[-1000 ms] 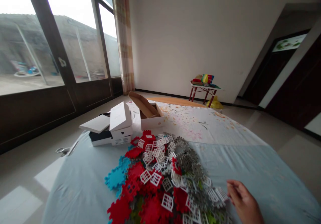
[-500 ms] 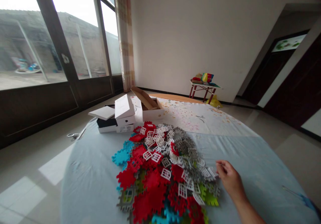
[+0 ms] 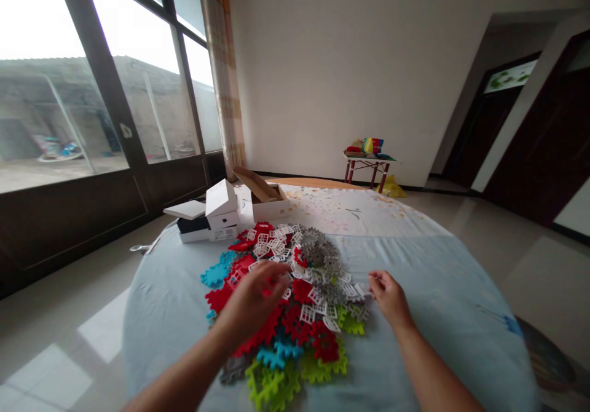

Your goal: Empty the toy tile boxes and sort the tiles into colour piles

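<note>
Your left hand [image 3: 252,298] is resting, fingers curled, on the red pieces [image 3: 295,323]; your right hand [image 3: 389,295] is pinching a white window piece [image 3: 357,290].

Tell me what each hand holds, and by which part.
The left hand lies over the pile of toy tiles; any grip is hidden. The right hand pinches at a white window piece by its edge.

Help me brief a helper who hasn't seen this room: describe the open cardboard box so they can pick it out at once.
Start at the pale blue sheet spread on the floor and the heap of toothed plastic tiles on it. Beyond the heap's far edge stand several boxes. The open cardboard box is the rightmost one, set apart by its brown inside and raised flap; the white boxes beside it are closed.
</note>
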